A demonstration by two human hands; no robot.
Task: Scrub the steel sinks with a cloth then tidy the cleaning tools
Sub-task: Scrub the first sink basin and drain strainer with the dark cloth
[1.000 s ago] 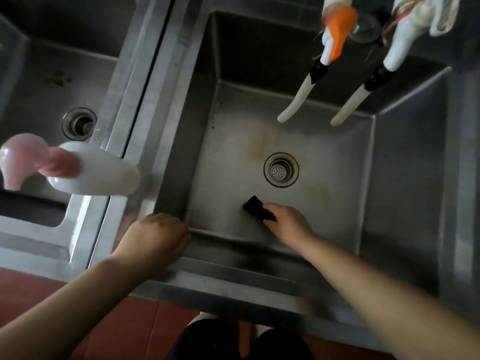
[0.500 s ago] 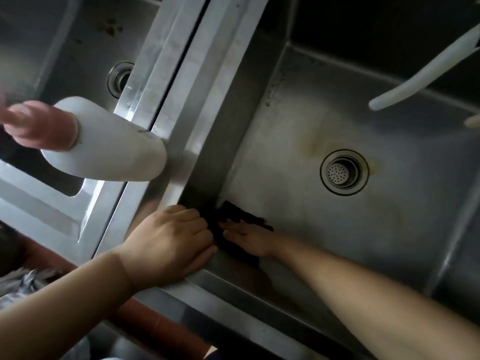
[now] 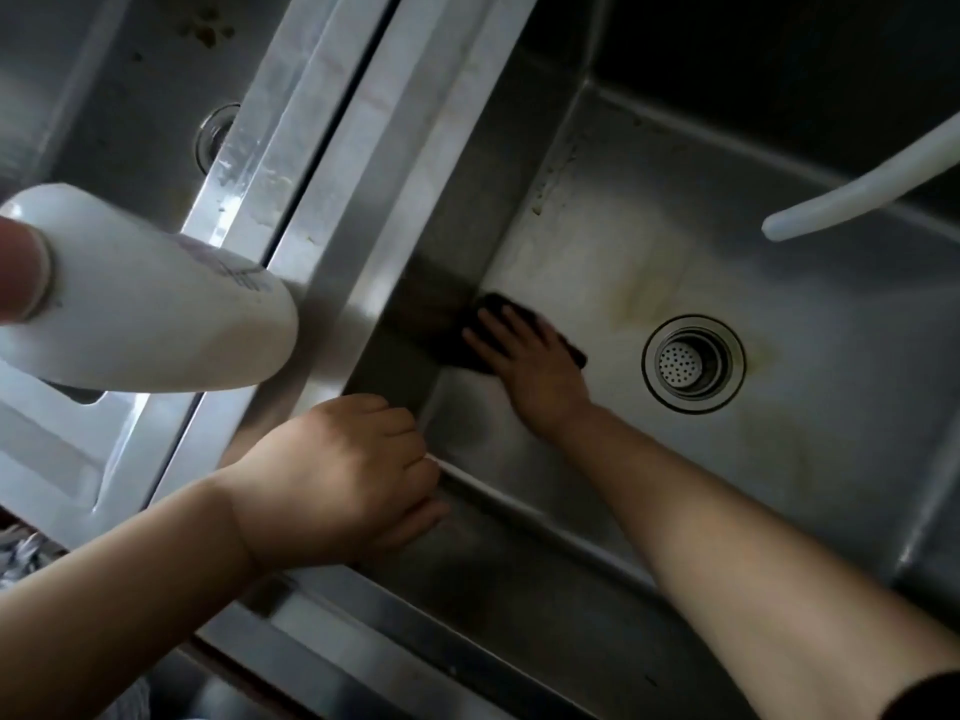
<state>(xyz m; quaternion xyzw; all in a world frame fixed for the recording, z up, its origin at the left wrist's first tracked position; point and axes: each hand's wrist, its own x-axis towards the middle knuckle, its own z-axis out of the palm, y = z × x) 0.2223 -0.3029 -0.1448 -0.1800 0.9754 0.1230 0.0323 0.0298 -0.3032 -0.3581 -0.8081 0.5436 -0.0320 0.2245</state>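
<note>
Bottle and hose by the basins
A white bottle (image 3: 150, 309) with a pink cap (image 3: 21, 272) looms at left; a white hose (image 3: 862, 189) hangs at upper right.

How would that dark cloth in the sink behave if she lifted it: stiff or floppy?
Probably floppy: the dark cloth lies flat under the right hand and bends up the sink wall. Likely light, since flat fingers alone move it. If wet, it may cling to the steel.
</note>
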